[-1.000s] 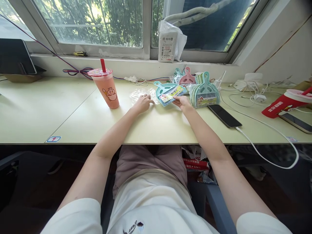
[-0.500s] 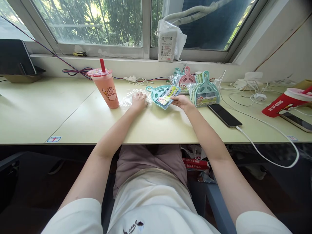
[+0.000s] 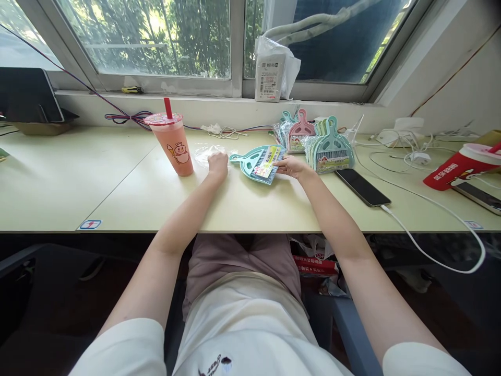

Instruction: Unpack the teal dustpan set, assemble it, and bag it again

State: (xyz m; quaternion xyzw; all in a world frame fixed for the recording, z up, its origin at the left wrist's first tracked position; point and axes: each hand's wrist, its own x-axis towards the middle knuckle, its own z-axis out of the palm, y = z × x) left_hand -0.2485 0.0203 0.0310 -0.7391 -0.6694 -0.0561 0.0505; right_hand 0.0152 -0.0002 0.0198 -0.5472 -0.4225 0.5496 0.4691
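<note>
My right hand (image 3: 293, 166) grips the edge of a small teal dustpan-and-brush set (image 3: 256, 163) with a yellow label, which lies on the pale desk (image 3: 117, 183) with its handle pointing left. My left hand (image 3: 217, 164) is curled on a clear plastic bag (image 3: 206, 153) just left of the set's handle, pressing or pinching it against the desk. A stack of more bagged dustpan sets (image 3: 329, 149), teal and pink, stands right of my right hand.
A pink drink cup with a red straw (image 3: 173, 141) stands left of my left hand. A black phone (image 3: 362, 186) on a white cable lies to the right, near a red cup (image 3: 462, 166). Cables and a white package (image 3: 270, 73) line the window sill.
My right hand has swung the teal set leftward and turned it so its handle points left. My left hand has moved left onto the clear bag and closed on it.
</note>
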